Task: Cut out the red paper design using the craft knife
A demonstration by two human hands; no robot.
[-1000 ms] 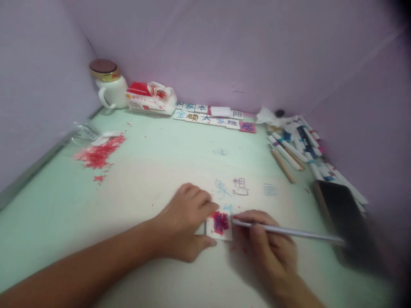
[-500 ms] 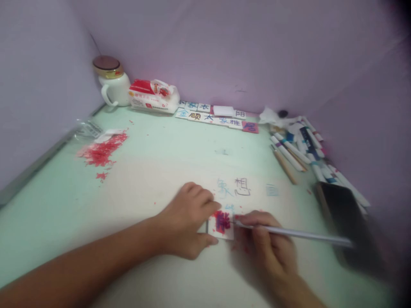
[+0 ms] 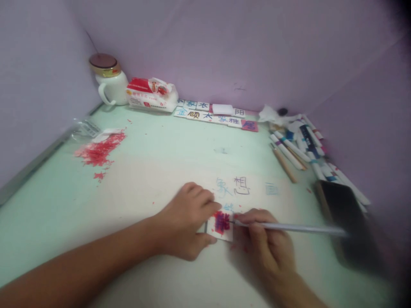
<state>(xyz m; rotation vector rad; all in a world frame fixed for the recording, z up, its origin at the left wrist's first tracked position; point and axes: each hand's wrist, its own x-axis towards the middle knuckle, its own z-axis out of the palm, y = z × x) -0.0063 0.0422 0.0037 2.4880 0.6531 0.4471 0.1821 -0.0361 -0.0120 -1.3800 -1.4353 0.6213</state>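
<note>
A small white tile (image 3: 221,223) with a red and purple painted patch lies on the pale green table (image 3: 154,154). My left hand (image 3: 189,224) pinches the tile's left side between thumb and fingers, holding it flat. My right hand (image 3: 268,248) is closed around a long thin grey tool (image 3: 289,228), whose tip touches the tile's right edge. Faint blue and dark characters (image 3: 233,187) are drawn on the table just beyond the tile.
A pile of red shavings (image 3: 99,150) lies at the left, a white lidded mug (image 3: 111,84) and a tissue pack (image 3: 150,96) at the back. A row of lettered tiles (image 3: 215,116) lines the wall. Markers and sticks (image 3: 298,147) and a dark phone (image 3: 345,220) sit at the right.
The tool's tip has shifted slightly against the tile's edge. Both hands stay in nearly the same place; the view has moved a little.
</note>
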